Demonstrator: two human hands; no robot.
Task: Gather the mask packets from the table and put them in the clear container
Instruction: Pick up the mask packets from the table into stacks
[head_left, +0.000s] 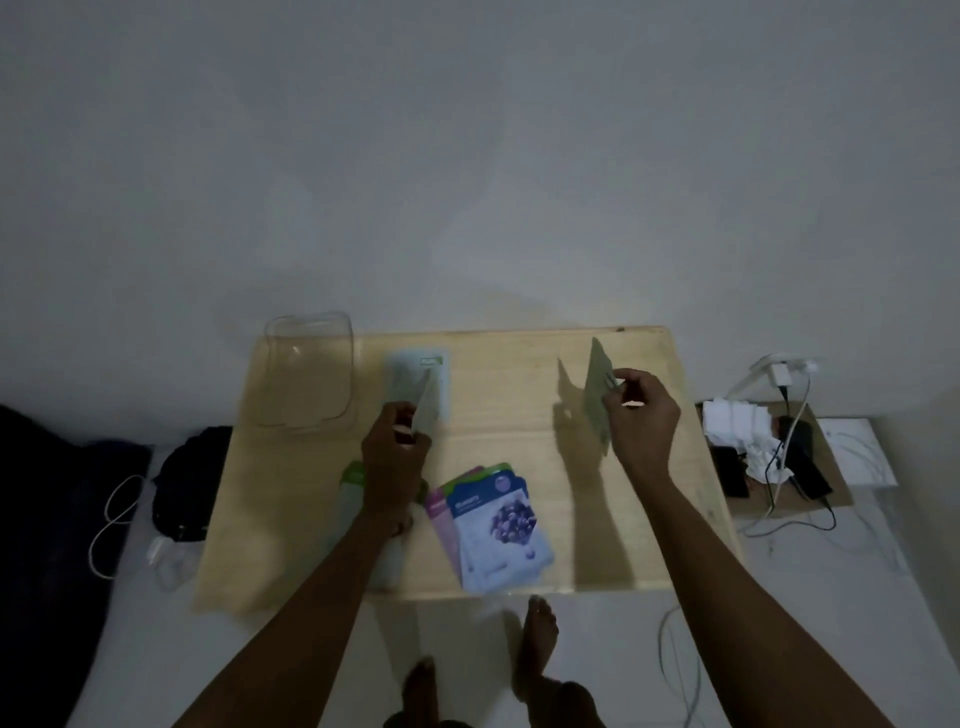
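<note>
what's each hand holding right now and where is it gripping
Each holds one mask packet, lifted off the table. The left hand pinches a pale packet at its lower edge; the right hand pinches a greenish packet at its side edge.

Left hand (395, 452) raised, fingers pinched shut; right hand (641, 415) likewise, arms outstretched.

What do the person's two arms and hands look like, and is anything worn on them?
Both forearms are bare up to the picture's lower edge: no sleeves, watch or bracelet show. The left hand and the right hand wear no gloves, and no rings can be made out in this dim picture. The fingernails look short and unpainted.
</note>
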